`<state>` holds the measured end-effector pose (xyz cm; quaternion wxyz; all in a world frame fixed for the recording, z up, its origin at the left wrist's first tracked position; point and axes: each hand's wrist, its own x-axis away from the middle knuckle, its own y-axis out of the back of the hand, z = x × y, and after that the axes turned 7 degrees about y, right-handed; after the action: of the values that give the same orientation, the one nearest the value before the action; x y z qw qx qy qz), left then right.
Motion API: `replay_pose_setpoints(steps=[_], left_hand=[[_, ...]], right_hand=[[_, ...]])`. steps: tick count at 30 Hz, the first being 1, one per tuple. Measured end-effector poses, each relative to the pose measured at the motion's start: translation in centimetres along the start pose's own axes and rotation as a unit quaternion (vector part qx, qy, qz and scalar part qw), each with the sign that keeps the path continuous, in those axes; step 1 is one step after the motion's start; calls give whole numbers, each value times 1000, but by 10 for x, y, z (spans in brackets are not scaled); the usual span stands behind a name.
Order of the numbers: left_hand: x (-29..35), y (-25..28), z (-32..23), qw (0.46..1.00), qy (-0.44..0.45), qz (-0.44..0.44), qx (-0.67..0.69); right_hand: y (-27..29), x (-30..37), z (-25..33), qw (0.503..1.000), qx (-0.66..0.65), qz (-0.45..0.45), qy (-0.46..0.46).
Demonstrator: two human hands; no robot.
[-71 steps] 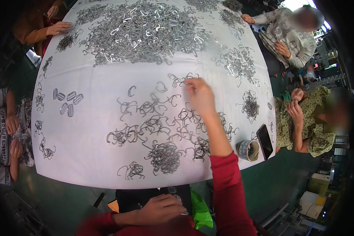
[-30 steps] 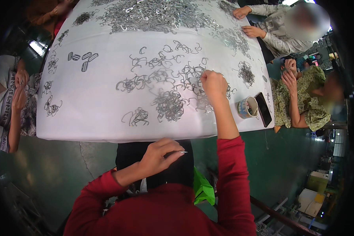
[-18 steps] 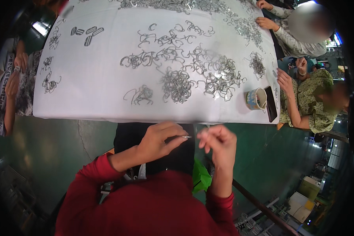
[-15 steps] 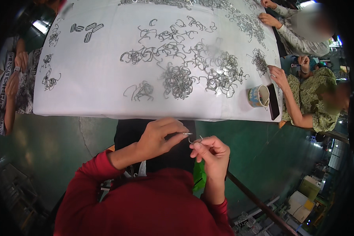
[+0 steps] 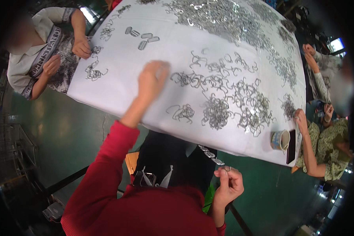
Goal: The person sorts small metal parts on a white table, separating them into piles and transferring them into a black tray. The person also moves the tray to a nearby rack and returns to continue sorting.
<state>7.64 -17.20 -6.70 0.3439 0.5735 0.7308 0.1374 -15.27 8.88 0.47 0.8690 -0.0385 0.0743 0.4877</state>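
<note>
Wire hook [image 5: 227, 168]: located below the near edge of the worktop [image 5: 118, 59], pinched in the right hand [image 5: 229, 189]. Right grip: closed, thumb against forefinger, with the hook's curved end projecting above the fingertips. A short chain of oval links [image 5: 209, 154] extends from just beside this hook toward the near edge; whether hook and chain are joined cannot be determined.

Left hand [image 5: 152, 82]: above the worktop, left of the loose hooks [image 5: 216, 112] and nearer the near edge than the loose oval links [image 5: 142, 45]. Left grip: fingers partly curled; blur prevents confirming whether anything is held.

Supply positions: loose hooks are spread from mid-worktop toward the near edge; a larger heap [image 5: 220, 17] occupies the far side. Five oval links lie toward the left edge. A cup [image 5: 280, 140] and a phone [image 5: 290, 146] stand side by side at the near right corner.

Step in hand (judged): part collection for link assembly, with the right hand retaining the hook. Next move (judged): calls for a single oval link to be pinched by the left hand, without disturbing its neighbours, and presented to the hook's open end.
</note>
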Motion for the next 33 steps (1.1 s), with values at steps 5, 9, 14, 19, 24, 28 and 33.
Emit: replay_pose_setpoints(steps=[5,9,14,19,24,28,33], left_hand=[[-84,0,80,961,6,-117,-252],[-107,2,111,941,19,-49,-334],[-90,17,63,988,90,35,-122],[55,14,-80,913,71,336,221],[132,21,-148,860,79,388,322],[129,25,-154,871,41,398,284],[128,23,-153,873,4,398,283]], right_hand=[[0,0,-6,1000,9,10,1],[-1,2,-8,1000,20,4,-3],[-1,0,-10,999,24,23,11],[0,-8,-12,998,40,50,20],[4,-11,-12,993,65,79,52],[3,-13,-12,992,70,84,68],[1,-15,-11,989,93,93,66]])
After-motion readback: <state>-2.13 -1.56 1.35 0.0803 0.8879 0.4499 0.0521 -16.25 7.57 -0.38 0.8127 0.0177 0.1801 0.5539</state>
